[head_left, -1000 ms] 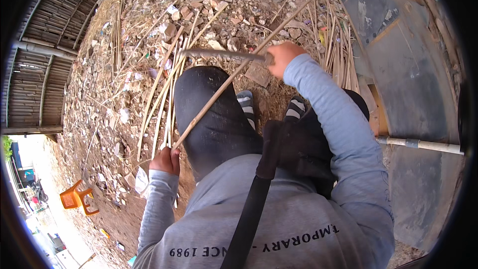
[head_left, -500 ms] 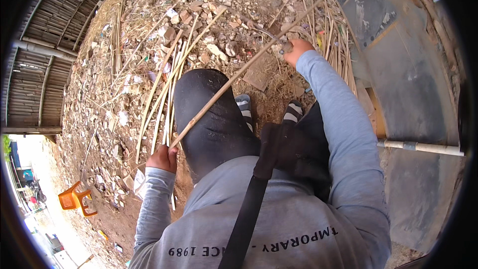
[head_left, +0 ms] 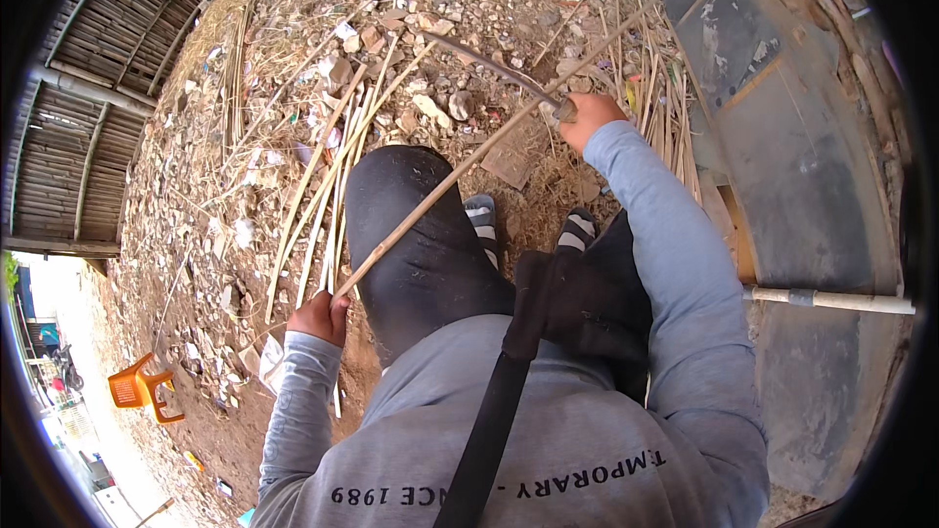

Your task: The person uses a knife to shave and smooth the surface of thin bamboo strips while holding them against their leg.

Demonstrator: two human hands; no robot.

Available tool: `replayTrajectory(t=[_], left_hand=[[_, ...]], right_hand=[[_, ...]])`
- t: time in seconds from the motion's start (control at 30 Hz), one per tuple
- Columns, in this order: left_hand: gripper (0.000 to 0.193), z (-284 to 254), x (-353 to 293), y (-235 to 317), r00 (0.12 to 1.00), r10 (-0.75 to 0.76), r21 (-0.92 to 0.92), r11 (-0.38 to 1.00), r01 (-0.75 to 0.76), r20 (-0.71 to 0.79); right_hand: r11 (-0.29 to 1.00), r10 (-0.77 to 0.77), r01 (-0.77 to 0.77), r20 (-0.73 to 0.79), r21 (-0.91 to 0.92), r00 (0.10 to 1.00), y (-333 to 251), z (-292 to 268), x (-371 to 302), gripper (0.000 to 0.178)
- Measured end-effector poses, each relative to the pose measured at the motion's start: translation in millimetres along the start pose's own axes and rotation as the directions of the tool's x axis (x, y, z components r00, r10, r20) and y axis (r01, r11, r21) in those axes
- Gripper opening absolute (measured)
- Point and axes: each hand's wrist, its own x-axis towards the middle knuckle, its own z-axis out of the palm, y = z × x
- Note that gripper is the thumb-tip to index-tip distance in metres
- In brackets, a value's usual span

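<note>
My left hand (head_left: 318, 317) is closed round the near end of a long bamboo stick (head_left: 416, 219). The stick slants up to the right across my left thigh and out over the ground. In my right hand (head_left: 589, 120) is the handle of a long knife (head_left: 489, 66) with a dark, slightly curved blade. Its blade points up and left, and near the handle it meets or crosses the stick; whether they touch I cannot tell. Beside my left knee several pale split bamboo strips (head_left: 311, 198) lie on the ground.
More strips (head_left: 667, 127) lie to the right, along dark sheets (head_left: 802, 176) with a pale pole (head_left: 831, 301) over them. Stones and litter cover the ground (head_left: 235, 235). A bamboo-slat structure (head_left: 83, 152) stands at the left, with an orange chair (head_left: 144, 389) below it.
The knife blade has swung out to the upper left and now shows at full length. My left hand and the stick have hardly moved.
</note>
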Motion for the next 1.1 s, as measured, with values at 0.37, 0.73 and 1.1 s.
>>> replayTrajectory(t=[0.37,0.73,1.1], left_hand=[[0.041,8,3,-10,0.995,0.068,0.009,0.998,-0.068,-0.066],[0.046,13,5,-20,0.994,0.091,-0.029,0.995,-0.093,-0.051],[0.042,12,6,-21,0.994,0.102,-0.034,0.994,-0.104,-0.043]], right_hand=[[0.995,-0.064,0.057,-0.086,-0.084,0.994,5,1,-4,0.037],[0.998,-0.058,0.055,-0.104,-0.026,0.993,23,2,9,0.036],[0.982,-0.056,0.065,0.053,-0.176,0.997,5,-20,-9,0.033]])
